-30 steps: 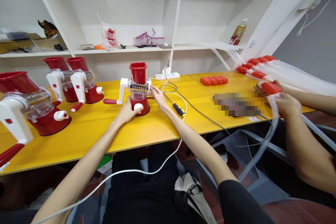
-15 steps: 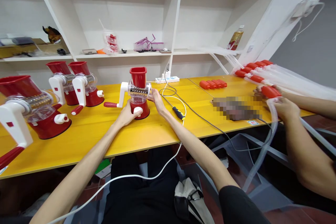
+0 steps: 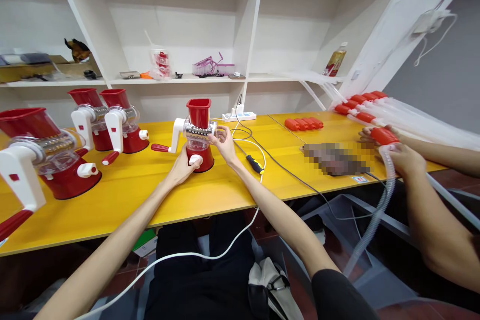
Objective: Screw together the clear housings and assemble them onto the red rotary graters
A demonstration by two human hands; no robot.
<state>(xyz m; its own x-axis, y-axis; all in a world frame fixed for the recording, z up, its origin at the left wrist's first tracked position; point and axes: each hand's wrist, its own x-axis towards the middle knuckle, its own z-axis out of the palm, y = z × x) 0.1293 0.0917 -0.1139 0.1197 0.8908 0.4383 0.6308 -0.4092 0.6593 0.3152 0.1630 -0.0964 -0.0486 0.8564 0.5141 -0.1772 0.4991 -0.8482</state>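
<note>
A red and white rotary grater (image 3: 199,117) with a metal drum stands upright on the yellow table, its crank pointing left. My left hand (image 3: 183,167) grips its red base from the left, the thumb by the white knob (image 3: 195,160). With fingers bent, my right hand (image 3: 224,143) holds the right end of the clear drum housing; some of its fingertips are hidden behind the housing. Just right of that hand lies a black and yellow screwdriver (image 3: 255,164).
Several similar graters (image 3: 71,175) stand at left. A power strip (image 3: 239,116) and cables (image 3: 288,175) lie behind and to the right. Several red pump parts (image 3: 304,124) sit farther right. At the right edge, another person's hands hold a red pump (image 3: 384,136) with a ribbed hose.
My right hand has shifted slightly, its fingers now more bent around the front of the drum housing's right end. The left hand stays on the base.
</note>
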